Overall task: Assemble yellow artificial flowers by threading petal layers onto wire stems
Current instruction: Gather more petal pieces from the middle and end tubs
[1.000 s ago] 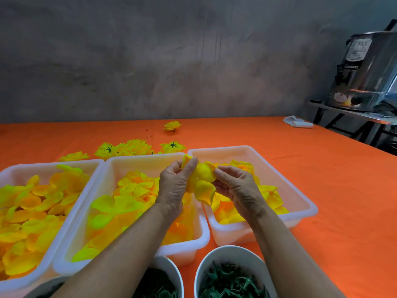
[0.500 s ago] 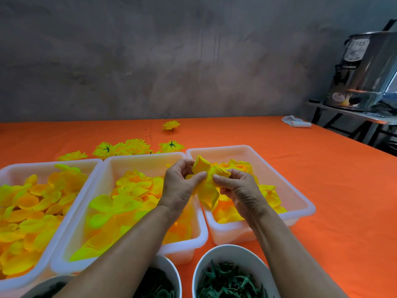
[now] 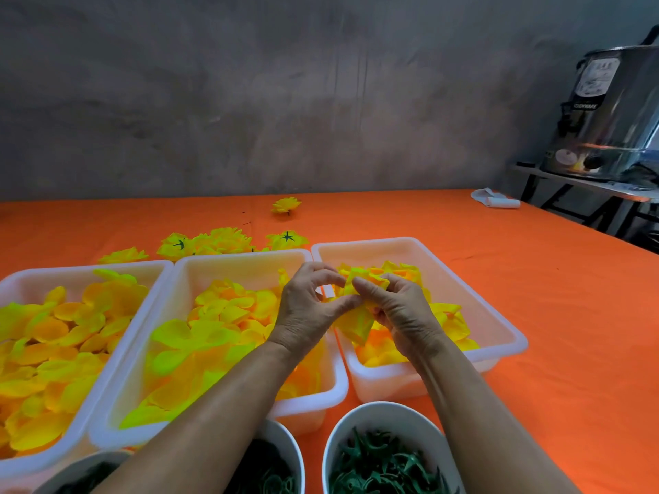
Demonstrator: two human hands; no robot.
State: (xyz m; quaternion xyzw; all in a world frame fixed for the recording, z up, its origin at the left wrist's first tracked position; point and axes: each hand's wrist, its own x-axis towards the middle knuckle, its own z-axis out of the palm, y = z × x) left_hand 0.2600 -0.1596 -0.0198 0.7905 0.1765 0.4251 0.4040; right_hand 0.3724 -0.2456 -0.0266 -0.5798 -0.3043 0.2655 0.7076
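Both pinch yellow petal cluster (image 3: 358, 317): left hand (image 3: 308, 310), right hand (image 3: 403, 315), above right tray (image 3: 499, 326)

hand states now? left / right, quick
Left hand: fingers curled, pinching the yellow petal cluster from its left side.
Right hand: fingers curled round the same cluster, holding it above the right tray.

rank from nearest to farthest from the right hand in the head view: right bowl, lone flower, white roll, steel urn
1. right bowl: just below the right hand.
2. lone flower: beyond the bins, mid-table.
3. white roll: far right table edge.
4. steel urn: off the table, far right.
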